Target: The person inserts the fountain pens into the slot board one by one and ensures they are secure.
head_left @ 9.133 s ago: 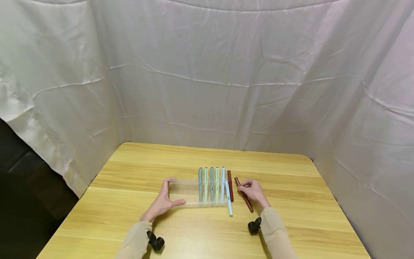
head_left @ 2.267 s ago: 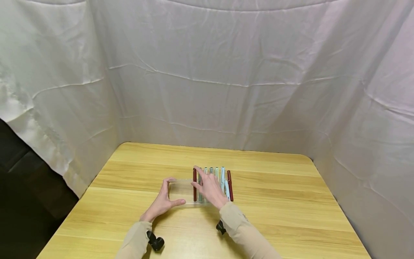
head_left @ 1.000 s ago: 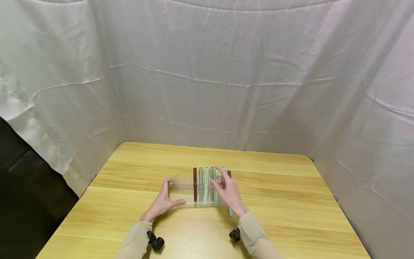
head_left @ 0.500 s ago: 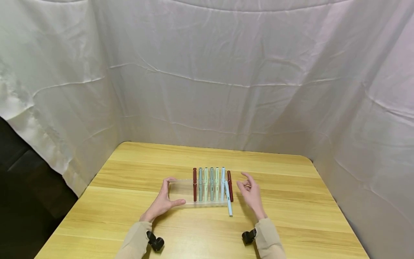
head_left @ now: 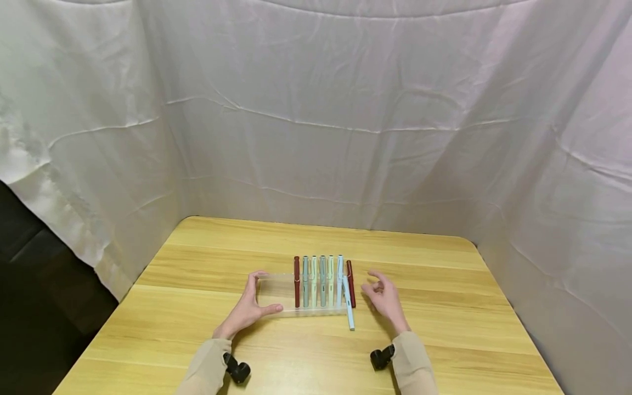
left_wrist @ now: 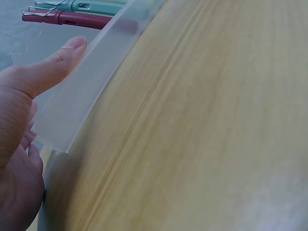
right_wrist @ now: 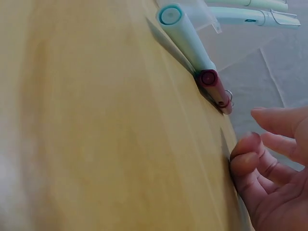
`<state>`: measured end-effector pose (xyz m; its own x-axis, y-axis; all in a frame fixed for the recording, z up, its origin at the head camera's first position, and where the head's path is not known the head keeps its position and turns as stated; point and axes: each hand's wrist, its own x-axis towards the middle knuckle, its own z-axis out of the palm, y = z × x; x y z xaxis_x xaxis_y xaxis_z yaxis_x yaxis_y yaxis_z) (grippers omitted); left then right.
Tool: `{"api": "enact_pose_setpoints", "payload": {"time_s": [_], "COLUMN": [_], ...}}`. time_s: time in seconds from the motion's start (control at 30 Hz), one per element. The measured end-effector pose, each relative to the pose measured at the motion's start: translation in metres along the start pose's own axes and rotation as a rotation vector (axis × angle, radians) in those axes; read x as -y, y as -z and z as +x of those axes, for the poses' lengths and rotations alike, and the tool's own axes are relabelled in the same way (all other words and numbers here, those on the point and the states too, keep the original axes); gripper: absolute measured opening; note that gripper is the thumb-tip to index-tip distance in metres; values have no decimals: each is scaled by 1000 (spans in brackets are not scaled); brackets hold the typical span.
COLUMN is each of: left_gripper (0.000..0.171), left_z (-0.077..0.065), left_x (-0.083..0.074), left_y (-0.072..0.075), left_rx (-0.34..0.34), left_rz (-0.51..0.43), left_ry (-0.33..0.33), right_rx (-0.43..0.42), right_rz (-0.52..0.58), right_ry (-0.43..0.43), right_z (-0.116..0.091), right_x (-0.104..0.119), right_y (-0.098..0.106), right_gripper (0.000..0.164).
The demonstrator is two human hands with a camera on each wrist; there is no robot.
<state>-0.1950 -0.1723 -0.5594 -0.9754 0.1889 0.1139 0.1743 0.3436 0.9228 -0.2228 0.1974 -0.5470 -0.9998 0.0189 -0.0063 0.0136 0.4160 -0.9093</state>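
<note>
My left hand (head_left: 248, 308) grips the left end of a clear plastic box (head_left: 276, 291), thumb along the near wall in the left wrist view. Across the box lies a row of capped pens: a dark red pen (head_left: 297, 285) at the left, then grey-green and pale green ones, and a light blue pen (head_left: 340, 269) at the right. Another light blue pen (head_left: 350, 312) leans at a slant by the box's right end. Beside it, a second dark red pen (head_left: 351, 285) lies on the table. My right hand (head_left: 387, 302), fingers loosely bent and holding nothing, hovers or rests just right of that pen.
The wooden table (head_left: 444, 307) reaches beyond both hands. Pale curtains (head_left: 316, 120) hang behind it and at its sides. A dark area (head_left: 44, 307) shows at the far left. Each wrist carries a small black camera (head_left: 237, 368).
My right hand took a dark red pen from the right, laid it at the row's left end, let go and drew back right. My left hand kept hold of the box.
</note>
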Motion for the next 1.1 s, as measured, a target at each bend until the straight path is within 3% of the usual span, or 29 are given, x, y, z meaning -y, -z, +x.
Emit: {"api": "enact_pose_setpoints", "payload": {"time_s": [0.83,1.1], "left_gripper": [94,93], "left_z": [-1,-1], "left_x": [-1,-1], "left_y": [0,0], "left_rx": [1,0], "left_rz": [-8,-12], "left_ry": [4,8], "right_rx": [31,103], "right_rz": [-211,-148], "right_ry": [-11,6], "right_z": [7,6], "right_x": [3,3], "right_y": [-9,-4], "right_gripper": [66,70]}}
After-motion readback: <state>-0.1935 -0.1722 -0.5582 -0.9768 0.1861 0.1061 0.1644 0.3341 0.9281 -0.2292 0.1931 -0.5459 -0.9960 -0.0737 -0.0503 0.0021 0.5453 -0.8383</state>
